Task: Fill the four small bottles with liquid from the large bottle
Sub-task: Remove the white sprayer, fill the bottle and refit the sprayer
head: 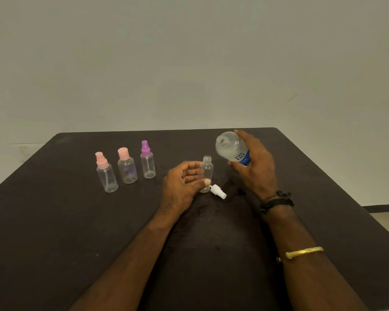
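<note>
My right hand (254,167) grips the large clear bottle (230,148) with a blue label, uncapped and tilted, its mouth up and to the left above the table. Just left of it stands an open small clear bottle (207,170), and my left hand (182,185) curls round its lower part, thumb in front. Its white spray cap (218,191) lies on the table by its base. Three capped small bottles stand in a row to the left: one with a pink spray top (106,173), one with a pink cap (126,167), one with a purple spray top (147,161).
A dark table (54,221) carries everything; its far edge runs just behind the bottles, and its right edge slants down past my right arm. A plain pale wall rises behind. Wet-looking marks show on the table near the white cap.
</note>
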